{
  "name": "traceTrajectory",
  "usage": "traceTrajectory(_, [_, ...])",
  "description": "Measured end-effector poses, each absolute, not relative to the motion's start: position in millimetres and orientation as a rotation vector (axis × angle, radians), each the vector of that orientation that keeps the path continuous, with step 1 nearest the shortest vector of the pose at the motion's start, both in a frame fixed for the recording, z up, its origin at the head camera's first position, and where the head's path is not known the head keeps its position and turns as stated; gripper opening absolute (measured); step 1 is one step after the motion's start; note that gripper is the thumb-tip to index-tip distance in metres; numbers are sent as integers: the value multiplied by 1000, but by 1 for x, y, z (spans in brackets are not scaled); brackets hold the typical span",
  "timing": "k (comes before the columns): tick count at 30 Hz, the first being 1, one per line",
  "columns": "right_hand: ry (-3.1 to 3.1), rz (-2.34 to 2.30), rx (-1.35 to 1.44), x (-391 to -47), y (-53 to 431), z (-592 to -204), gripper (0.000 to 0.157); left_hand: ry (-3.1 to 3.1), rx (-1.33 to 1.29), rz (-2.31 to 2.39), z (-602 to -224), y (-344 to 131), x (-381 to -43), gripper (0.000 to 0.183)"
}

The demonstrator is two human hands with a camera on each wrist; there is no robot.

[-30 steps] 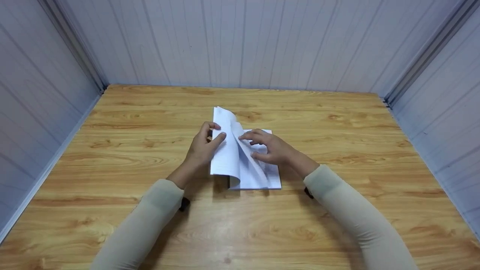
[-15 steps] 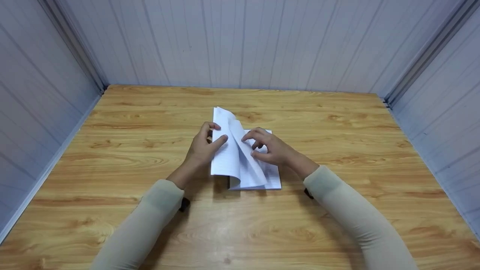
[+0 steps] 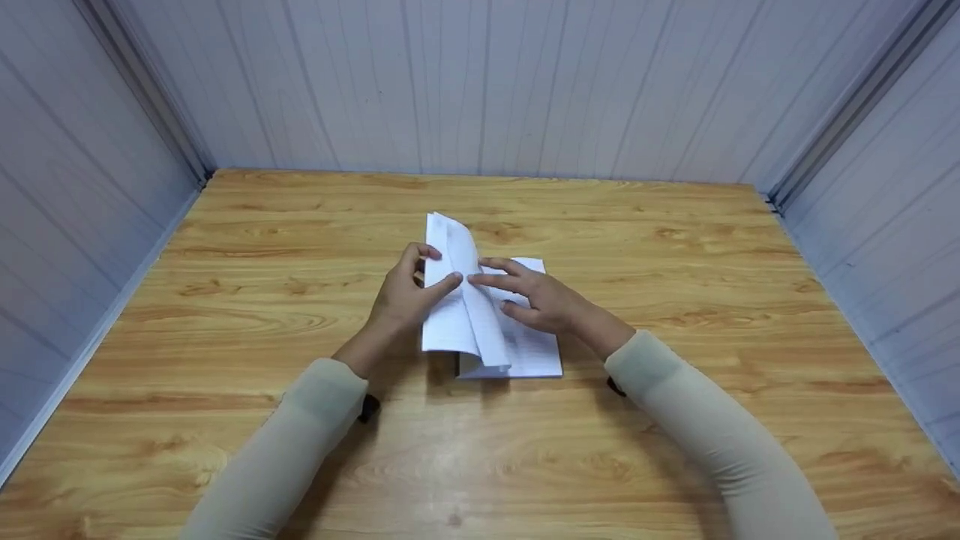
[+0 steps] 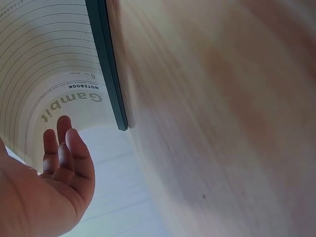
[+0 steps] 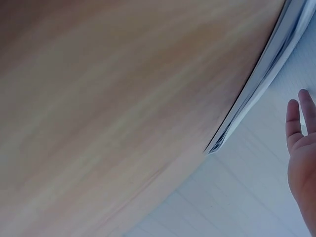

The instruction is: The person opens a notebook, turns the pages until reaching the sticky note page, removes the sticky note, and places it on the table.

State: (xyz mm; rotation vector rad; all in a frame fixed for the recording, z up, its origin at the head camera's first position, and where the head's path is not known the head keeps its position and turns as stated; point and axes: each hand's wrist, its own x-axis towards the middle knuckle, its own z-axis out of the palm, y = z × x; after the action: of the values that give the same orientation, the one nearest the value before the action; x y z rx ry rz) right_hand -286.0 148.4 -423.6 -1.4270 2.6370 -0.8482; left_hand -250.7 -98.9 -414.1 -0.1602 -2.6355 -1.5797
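Several notebook pages [image 3: 451,321] rise between left fingers [image 3: 424,250] and right fingers [image 3: 496,282].

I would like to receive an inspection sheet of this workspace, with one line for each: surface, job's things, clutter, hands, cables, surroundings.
Surface: table with wood grain, shiny near the front.
Job's things: one open notebook with white lined pages; "Gambit" print visible from the left wrist.
Clutter: nothing seen.
Hands: left hand grips lifted pages; right hand, mostly straight-fingered, appears to touch a curved page.
Cables: nothing seen.
Surroundings: pale panelled walls behind and at both sides.
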Motion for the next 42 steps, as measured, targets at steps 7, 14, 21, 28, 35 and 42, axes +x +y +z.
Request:
traceTrajectory(7, [2655, -746, -1476, -285, 146, -424, 52, -2639, -166, -1573, -414, -99, -250, 52])
traceTrajectory(14, [2675, -701, -1483, -287, 146, -423, 57, -2645, -163, -1567, -415, -99, -252, 52])
traceTrajectory(21, [3005, -607, -1235, -291, 146, -425, 49, -2608, -171, -1608, -414, -98, -252, 49])
traceTrajectory(28, [3161, -405, -685, -292, 149, -428, 35, -2523, -179, -1637, -413, -99, -250, 37])
traceTrajectory(35, [3141, -391, -315, -293, 151, -429, 39, -2494, -139, -1651, -415, -99, -250, 22])
traceTrajectory(42, [3048, -268, -190, -298, 157, -431, 55, -2475, -131, -1697, -415, -99, -249, 18])
